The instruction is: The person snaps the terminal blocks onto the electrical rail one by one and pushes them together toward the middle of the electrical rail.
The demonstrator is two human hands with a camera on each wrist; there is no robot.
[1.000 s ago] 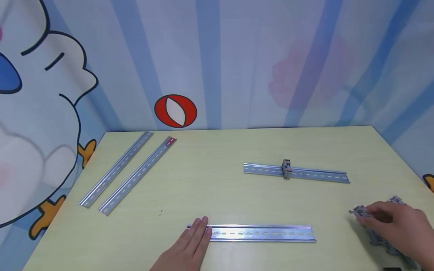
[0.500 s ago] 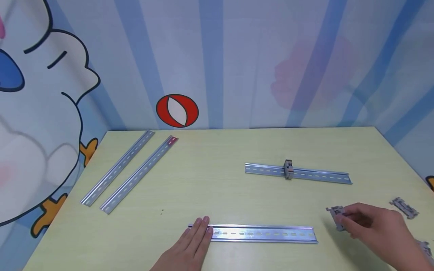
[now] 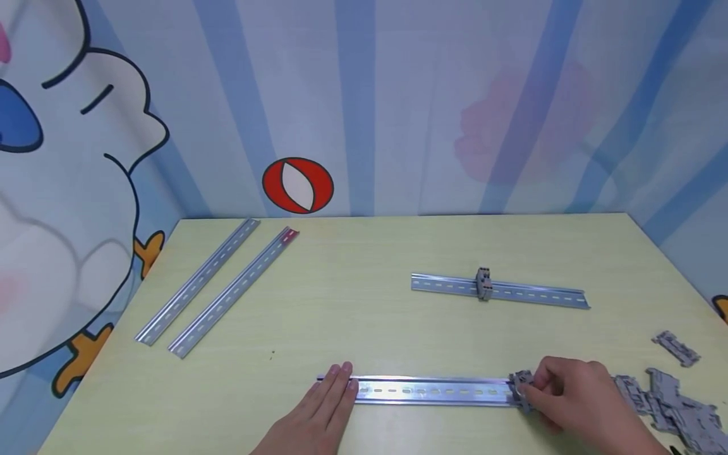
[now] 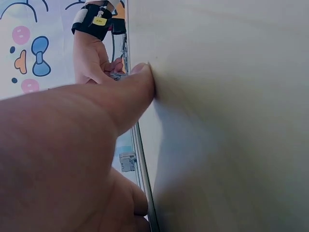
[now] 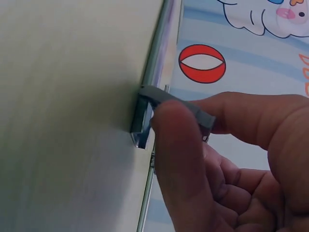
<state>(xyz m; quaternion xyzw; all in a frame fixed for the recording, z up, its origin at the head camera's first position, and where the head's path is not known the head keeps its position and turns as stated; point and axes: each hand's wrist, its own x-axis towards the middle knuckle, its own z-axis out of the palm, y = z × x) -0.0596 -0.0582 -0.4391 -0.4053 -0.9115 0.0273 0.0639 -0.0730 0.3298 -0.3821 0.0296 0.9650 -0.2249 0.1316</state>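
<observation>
My left hand (image 3: 318,411) rests with straight fingers on the left end of a metal DIN rail (image 3: 438,390) that lies crosswise at the front of the table. My right hand (image 3: 580,401) pinches a grey terminal block (image 3: 522,388) between thumb and index finger at the rail's right end. In the right wrist view the terminal block (image 5: 178,104) is tilted over the rail (image 5: 153,72), one end against its edge. Whether it is clipped on cannot be told. Beside the right hand lies a pile of grey terminal blocks (image 3: 691,420).
Farther back, another DIN rail (image 3: 537,294) carries an upright terminal block (image 3: 484,284). Two more rails, a plain one (image 3: 199,281) and one with a red end (image 3: 233,294), lie slanted at the left. A single terminal block (image 3: 677,348) lies at the right.
My right hand has carried a terminal block leftward from the pile to the front rail's right end, uncovering the pile. The left hand stays on the rail.
</observation>
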